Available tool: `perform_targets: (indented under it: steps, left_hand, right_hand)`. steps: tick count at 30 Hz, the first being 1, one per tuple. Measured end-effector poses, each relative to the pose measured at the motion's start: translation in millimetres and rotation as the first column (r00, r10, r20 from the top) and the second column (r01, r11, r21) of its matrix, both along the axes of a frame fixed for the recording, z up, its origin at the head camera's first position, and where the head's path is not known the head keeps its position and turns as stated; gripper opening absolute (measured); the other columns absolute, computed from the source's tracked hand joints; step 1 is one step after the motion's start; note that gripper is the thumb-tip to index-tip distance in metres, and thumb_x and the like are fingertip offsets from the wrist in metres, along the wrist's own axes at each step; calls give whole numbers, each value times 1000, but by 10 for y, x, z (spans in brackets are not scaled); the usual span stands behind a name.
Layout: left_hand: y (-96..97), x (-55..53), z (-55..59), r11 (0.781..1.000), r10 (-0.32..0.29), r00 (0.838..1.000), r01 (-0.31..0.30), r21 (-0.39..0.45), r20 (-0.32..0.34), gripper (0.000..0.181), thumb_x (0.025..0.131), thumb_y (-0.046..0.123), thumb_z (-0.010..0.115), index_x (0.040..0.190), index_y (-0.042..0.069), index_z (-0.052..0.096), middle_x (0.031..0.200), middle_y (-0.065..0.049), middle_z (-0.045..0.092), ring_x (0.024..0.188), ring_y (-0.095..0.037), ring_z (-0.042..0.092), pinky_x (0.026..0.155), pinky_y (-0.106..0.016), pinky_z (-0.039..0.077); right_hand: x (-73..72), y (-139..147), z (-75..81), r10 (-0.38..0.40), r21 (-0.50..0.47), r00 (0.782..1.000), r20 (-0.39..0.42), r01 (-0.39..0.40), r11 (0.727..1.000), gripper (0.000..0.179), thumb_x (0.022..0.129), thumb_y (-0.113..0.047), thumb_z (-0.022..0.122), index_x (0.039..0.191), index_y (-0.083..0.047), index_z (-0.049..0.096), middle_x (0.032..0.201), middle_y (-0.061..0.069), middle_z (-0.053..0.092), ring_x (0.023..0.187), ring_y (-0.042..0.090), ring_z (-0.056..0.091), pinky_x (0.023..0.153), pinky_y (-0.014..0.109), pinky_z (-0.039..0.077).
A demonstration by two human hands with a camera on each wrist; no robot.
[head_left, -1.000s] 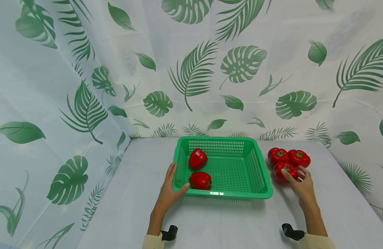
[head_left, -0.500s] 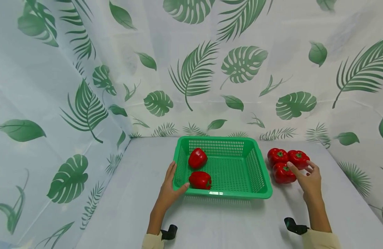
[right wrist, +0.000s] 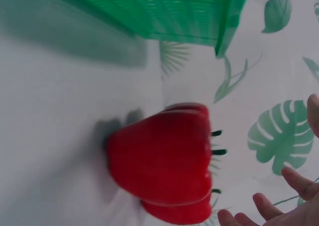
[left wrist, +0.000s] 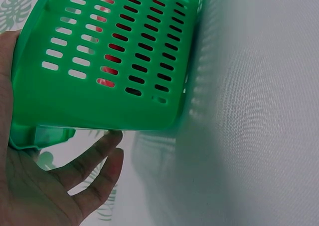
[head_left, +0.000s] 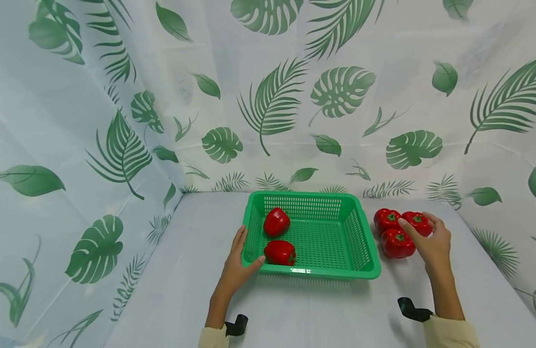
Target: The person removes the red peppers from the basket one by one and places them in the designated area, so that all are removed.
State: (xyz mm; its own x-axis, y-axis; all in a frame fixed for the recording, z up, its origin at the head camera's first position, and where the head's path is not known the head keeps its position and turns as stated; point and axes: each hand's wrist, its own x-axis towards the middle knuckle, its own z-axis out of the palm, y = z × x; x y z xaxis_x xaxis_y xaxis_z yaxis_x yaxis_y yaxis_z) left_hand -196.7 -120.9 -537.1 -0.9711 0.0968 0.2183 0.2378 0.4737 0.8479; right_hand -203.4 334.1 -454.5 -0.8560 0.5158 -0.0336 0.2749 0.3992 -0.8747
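My left hand (head_left: 236,270) rests against the front left corner of a green plastic basket (head_left: 329,273). Its thumb lies at the front rim, and its straight fingers (left wrist: 92,158) touch the outside wall. Inside, along the left half, lie two red bell peppers, one behind (head_left: 276,222) and one in front (head_left: 279,253). Right of the basket is a cluster of three more: a back left pepper (head_left: 387,221), a front pepper (head_left: 397,243) and a back right pepper (head_left: 418,220). Around the back right one my right hand (head_left: 435,244) hovers, fingers spread; the right wrist view shows them apart from the peppers.
Everything stands on a white-covered table (head_left: 311,314). A leaf-printed curtain (head_left: 285,164) rises behind it and along both sides. The basket's right wall (head_left: 359,232) stands close beside the pepper cluster.
My right hand has moved off the front pepper, to the right and back, and is now over the back right pepper. The left hand and the basket have stayed in place.
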Motion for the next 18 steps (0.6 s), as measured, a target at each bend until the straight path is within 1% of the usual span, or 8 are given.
perform_targets:
  steps: [3, 6, 8, 11, 14, 18]
  left_hand:
    - [-3, -9, -4, 1000, -1, 1000, 1, -6, 7, 86, 87, 39, 68, 157, 18, 23, 164, 11, 13, 151, -24, 18, 111, -63, 31]
    - [-11, 0, -12, 1000, -2, 1000, 3, -8, 13, 87, 87, 43, 68, 157, 17, 23, 164, 10, 13, 151, -24, 17, 111, -63, 30]
    - [-13, 6, -13, 1000, -2, 1000, 2, -13, 14, 88, 87, 45, 68, 157, 17, 23, 164, 10, 12, 151, -24, 17, 111, -63, 30]
    - [-10, 9, -11, 1000, -1, 1000, 1, -15, 11, 87, 87, 44, 68, 157, 17, 23, 164, 9, 13, 151, -24, 17, 111, -64, 30]
    - [-4, 3, -7, 1000, 2, 1000, -2, -19, 9, 86, 88, 40, 68, 157, 17, 23, 164, 9, 13, 151, -24, 18, 111, -63, 30]
    - [-4, -7, -1, 1000, 4, 1000, -3, -19, 9, 85, 88, 38, 68, 157, 18, 23, 164, 8, 13, 151, -25, 18, 110, -64, 31]
  right_hand:
    - [-26, -43, 104, 33, 28, 999, -14, -32, 999, 88, 91, -43, 65, 157, -11, 17, 162, 21, 16, 146, 47, 18, 101, 65, 39]
    - [-50, -108, 203, 76, 55, 996, -47, -74, 996, 85, 91, -40, 66, 156, -10, 20, 161, 23, 18, 144, 50, 22, 99, 66, 40]
    - [-70, -155, 265, 106, 78, 992, -73, -101, 992, 83, 91, -39, 66, 155, -10, 23, 160, 23, 19, 143, 51, 22, 98, 68, 39]
    - [-102, -233, 351, 165, 118, 981, -99, -153, 981, 80, 91, -41, 65, 154, -10, 27, 160, 24, 20, 142, 51, 25, 97, 70, 38]
    - [-144, -304, 426, 249, 140, 961, -117, -233, 962, 78, 92, -44, 63, 153, -9, 30, 158, 25, 24, 141, 51, 29, 98, 71, 37]
    - [-211, -407, 507, 375, 124, 918, -131, -360, 925, 77, 93, -47, 61, 152, -7, 31, 155, 25, 31, 138, 50, 34, 100, 67, 38]
